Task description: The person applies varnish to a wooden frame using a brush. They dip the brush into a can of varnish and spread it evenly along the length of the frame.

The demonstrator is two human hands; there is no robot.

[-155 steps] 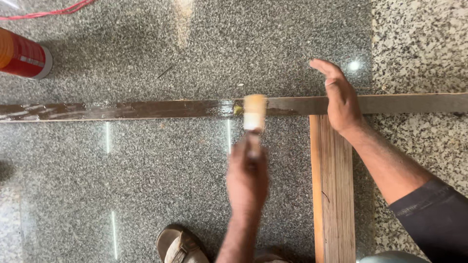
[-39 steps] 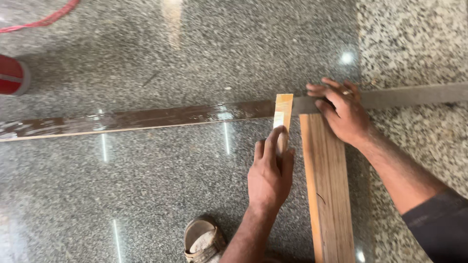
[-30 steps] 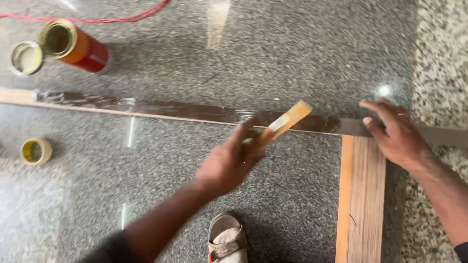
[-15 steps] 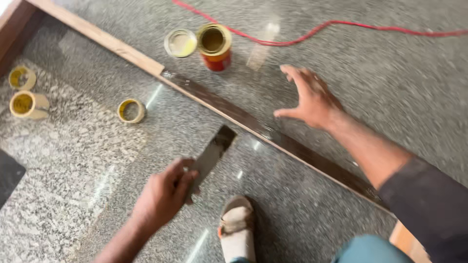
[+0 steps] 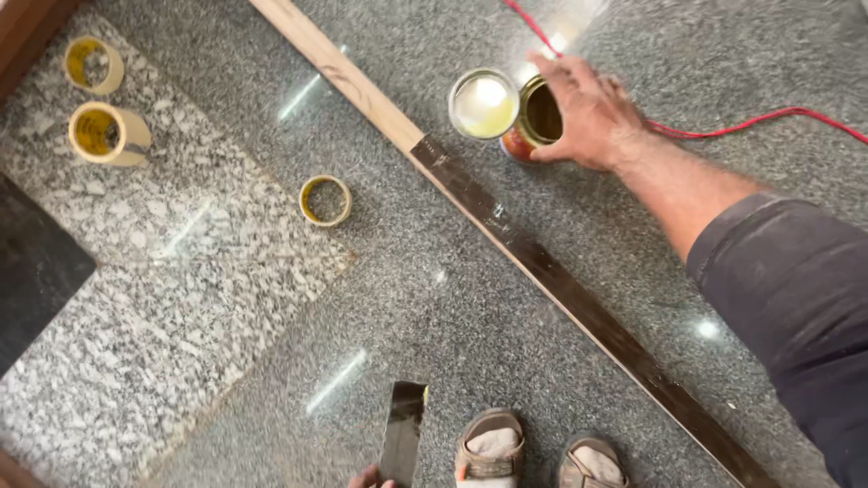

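My right hand (image 5: 589,113) wraps around the side of an open red tin can (image 5: 541,116) standing on the granite floor. The can's round lid (image 5: 485,104), pale inside, lies just left of it. Only the fingertips of my left hand (image 5: 367,476) show at the bottom edge, holding a flat brush (image 5: 403,434) that points up. A long wooden strip (image 5: 357,83) runs diagonally across the floor. Its upper part is bare pale wood, and its lower part (image 5: 579,303) is dark and glossy.
Three rolls of yellow tape lie on the floor: one (image 5: 325,200) near the strip, two (image 5: 107,133) at the upper left. A red cable (image 5: 750,122) runs behind the can. My sandalled feet (image 5: 493,452) are at the bottom. A dark slab (image 5: 32,271) sits at the left.
My right hand has moved from hovering over the strip onto the can. My left hand with the brush has dropped toward the bottom edge. The view has closed in.
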